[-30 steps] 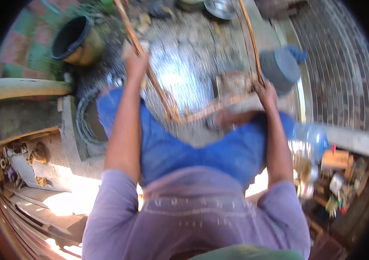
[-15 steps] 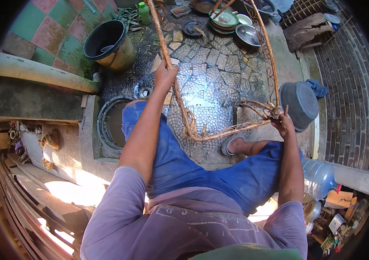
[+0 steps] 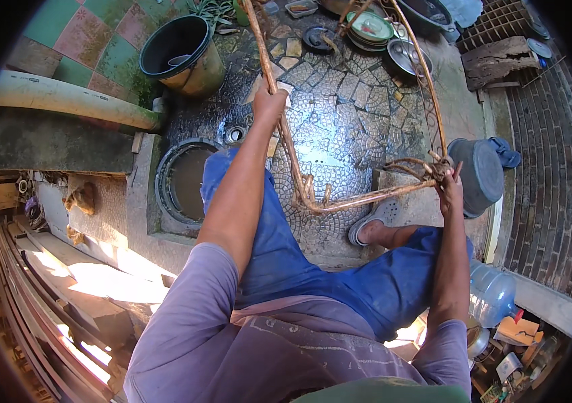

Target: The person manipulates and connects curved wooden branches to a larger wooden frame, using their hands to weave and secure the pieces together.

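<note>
Bent cane frame [image 3: 339, 201]: left hand [image 3: 269, 104] clenched round its upright left rod, right hand [image 3: 448, 191] gripping the knotted right corner.

A small orange-brown cardboard box [image 3: 518, 330] lies at the lower right, just beside the neck of a clear blue water bottle [image 3: 492, 293]; below it, small packets and cartons [image 3: 509, 376] sit jumbled, too small to tell apart. No labels, signs or screens show.

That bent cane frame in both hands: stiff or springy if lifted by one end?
Probably springy: the cane frame curves in long thin bends between left hand and right hand. Likely light for its size; thin stems, held at arm's length.
</note>
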The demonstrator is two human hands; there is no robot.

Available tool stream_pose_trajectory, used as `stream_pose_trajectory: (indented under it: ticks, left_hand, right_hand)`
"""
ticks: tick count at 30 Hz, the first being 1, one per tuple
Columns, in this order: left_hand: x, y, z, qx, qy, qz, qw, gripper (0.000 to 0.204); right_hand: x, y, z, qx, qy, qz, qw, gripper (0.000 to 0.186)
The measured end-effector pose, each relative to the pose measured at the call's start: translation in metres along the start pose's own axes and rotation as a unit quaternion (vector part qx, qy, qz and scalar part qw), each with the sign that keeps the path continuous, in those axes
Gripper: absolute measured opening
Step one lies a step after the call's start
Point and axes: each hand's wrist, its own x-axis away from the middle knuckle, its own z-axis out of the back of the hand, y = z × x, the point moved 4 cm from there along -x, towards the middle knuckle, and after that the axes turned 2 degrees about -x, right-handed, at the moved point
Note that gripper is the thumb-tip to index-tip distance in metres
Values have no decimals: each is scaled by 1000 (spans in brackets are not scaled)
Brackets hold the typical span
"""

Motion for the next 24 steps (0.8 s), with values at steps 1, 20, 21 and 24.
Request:
stream_pose_trajectory:
  ticks: [1, 20, 21, 24]
  left_hand:
    - [-2, -4, 1, -10, -7, 3, 1000, 60]
    - [-3, -2, 11, 45, 27, 48, 997, 63]
    - [-1, -1, 17, 42, 30, 44, 998, 63]
    - [0, -6, 21, 64, 42, 39, 996, 64]
  right_hand:
    - [-3, -1, -3, -6, 5, 3, 1000, 53]
    - [-1, -17, -27, -4, 4, 85, 996, 32]
    - [5, -23, -37, -8, 2, 85, 996, 33]
    - [9, -27, -43, -7, 4, 88, 996, 37]
